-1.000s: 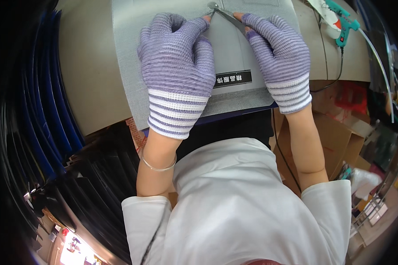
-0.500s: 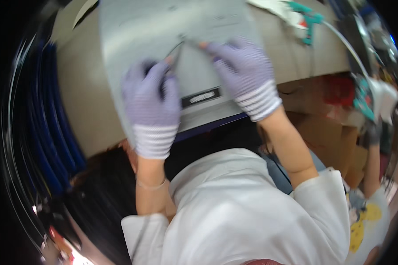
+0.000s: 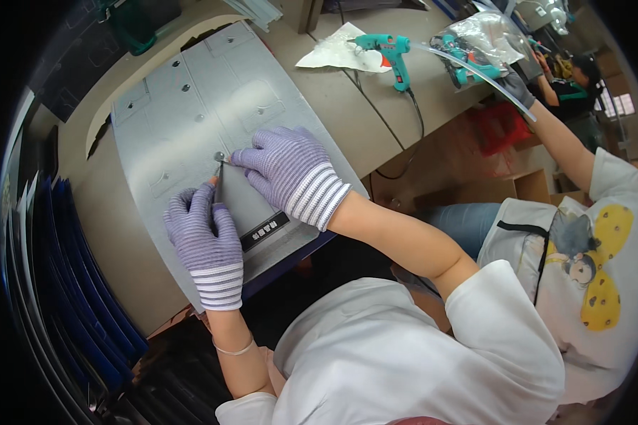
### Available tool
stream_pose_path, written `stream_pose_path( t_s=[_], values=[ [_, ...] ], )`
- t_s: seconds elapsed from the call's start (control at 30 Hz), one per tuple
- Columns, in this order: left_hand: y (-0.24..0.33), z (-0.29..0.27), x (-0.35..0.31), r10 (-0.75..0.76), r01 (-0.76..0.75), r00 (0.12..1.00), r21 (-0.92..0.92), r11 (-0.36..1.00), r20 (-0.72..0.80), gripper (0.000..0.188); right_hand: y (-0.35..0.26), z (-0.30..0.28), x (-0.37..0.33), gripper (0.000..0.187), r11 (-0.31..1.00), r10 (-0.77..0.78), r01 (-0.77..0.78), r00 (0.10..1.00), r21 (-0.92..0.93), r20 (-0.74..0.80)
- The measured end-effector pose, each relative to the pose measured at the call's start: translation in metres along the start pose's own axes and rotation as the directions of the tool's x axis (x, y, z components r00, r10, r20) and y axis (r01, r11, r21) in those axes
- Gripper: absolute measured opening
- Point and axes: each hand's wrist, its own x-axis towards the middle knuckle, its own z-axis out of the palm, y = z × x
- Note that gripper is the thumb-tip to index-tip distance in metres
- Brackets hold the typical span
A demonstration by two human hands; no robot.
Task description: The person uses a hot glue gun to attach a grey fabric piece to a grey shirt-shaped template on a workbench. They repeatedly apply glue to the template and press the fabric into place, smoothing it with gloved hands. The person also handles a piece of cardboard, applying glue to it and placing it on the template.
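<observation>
A grey metal panel (image 3: 191, 99) with small round studs lies on the tan workbench, a dark label strip (image 3: 264, 231) near its front edge. My left hand (image 3: 202, 237), in a purple striped knit glove, grips thin metal tweezers (image 3: 218, 185) whose tips point at a small round stud (image 3: 220, 156) on the panel. My right hand (image 3: 287, 173), gloved the same, rests flat on the panel just right of the tweezers, its fingertips touching the stud area.
A teal glue gun (image 3: 388, 48) with a black cord lies on the bench at the back, beside a white sheet (image 3: 337, 53). A person in a cartoon shirt (image 3: 581, 234) works at the right, holding a clear bag. Blue sheets (image 3: 71, 283) stand stacked at the left.
The view has swung, so the panel now lies at the upper left. My left hand has closed around the tweezers and my right hand has moved in beside their tips.
</observation>
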Motion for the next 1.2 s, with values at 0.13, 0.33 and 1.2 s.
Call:
stream_pose_path(
  t_s=[0.13,0.33,1.2],
  values=[
    [-0.023,0.008,0.007,0.029,-0.029,0.999,0.000,1.000,-0.018,0.036,-0.011,0.016,0.016,0.021,0.996,0.004,-0.005,1.000,-0.090,-0.017],
    [-0.035,0.012,0.000,0.019,-0.021,0.999,-0.061,0.998,-0.027,0.037,-0.015,0.028,0.013,0.022,0.993,-0.045,0.030,0.991,-0.116,-0.128],
    [-0.043,0.012,0.004,0.051,-0.053,0.998,-0.067,0.996,-0.037,0.042,-0.022,0.038,0.020,0.018,0.987,-0.122,0.102,0.979,-0.128,-0.163]
  ],
)
